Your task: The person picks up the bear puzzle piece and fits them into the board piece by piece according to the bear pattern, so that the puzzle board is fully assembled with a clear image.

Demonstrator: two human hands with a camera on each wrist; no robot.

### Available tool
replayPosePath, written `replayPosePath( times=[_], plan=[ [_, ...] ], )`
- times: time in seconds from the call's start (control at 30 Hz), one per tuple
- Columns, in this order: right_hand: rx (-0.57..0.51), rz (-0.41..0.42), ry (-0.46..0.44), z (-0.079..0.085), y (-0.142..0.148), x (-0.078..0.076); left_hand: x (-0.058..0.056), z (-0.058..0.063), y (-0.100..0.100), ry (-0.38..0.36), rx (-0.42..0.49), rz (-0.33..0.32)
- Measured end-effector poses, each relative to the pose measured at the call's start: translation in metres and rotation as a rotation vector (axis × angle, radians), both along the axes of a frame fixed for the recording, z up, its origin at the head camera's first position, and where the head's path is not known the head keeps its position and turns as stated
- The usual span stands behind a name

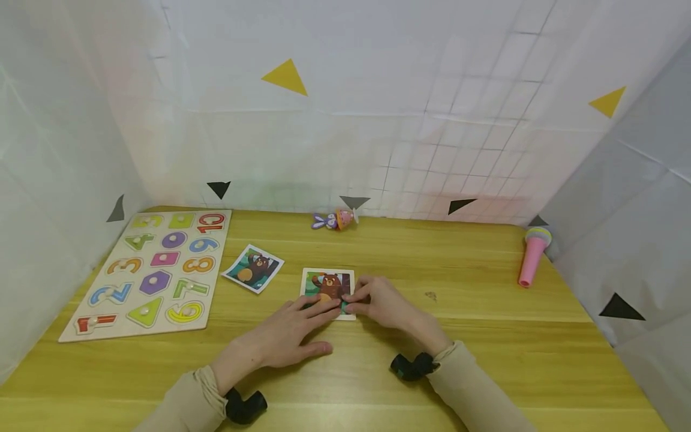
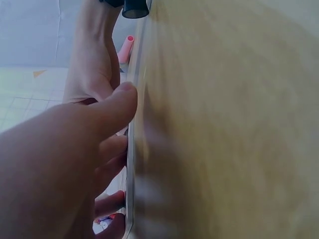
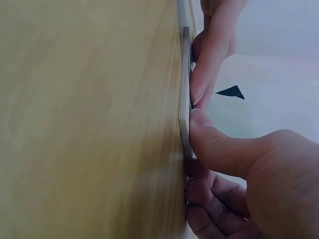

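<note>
A small square bear puzzle (image 1: 329, 285) with a pale frame lies flat on the wooden table. My left hand (image 1: 288, 336) comes from the lower left, its fingers straight and pressing on the puzzle's lower middle, thumb held apart. At the puzzle's right side is my right hand (image 1: 383, 303), fingers bent, thumb and index pinching at its lower right part. The right wrist view shows the right thumb (image 3: 214, 144) on top of the puzzle and the other fingers curled by its edge. Fingers hide the picture's lower part.
Left of the puzzle lies a matching bear picture card (image 1: 252, 268). A wooden number-and-shape board (image 1: 216, 252) covers the table's left side. Near the back wall lies a purple rabbit toy (image 1: 335, 221); a pink toy microphone (image 1: 533, 258) lies at the far right.
</note>
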State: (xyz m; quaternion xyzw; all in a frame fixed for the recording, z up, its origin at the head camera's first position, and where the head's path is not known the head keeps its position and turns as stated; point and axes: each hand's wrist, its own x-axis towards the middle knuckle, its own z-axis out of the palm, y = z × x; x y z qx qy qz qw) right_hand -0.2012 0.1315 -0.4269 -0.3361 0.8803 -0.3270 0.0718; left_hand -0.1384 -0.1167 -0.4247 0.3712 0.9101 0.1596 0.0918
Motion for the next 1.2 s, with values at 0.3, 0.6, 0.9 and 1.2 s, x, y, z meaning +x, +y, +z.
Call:
replayPosePath(
  times=[0.3, 0.6, 0.9, 1.2],
  plan=[
    [-0.019, 0.021, 0.046, -0.005, -0.001, 0.005, 0.004, -0.001, -0.001, -0.032, -0.021, 0.015],
    [-0.009, 0.019, 0.073, -0.006, 0.001, 0.006, 0.001, -0.004, -0.005, -0.023, 0.023, -0.016],
    [-0.039, 0.038, 0.122, -0.007, 0.008, 0.006, -0.009, -0.003, -0.016, 0.035, 0.104, -0.036],
    [-0.043, -0.01, 0.146, -0.004, 0.026, 0.009, -0.012, -0.007, -0.013, 0.079, 0.041, -0.009]
  ],
)
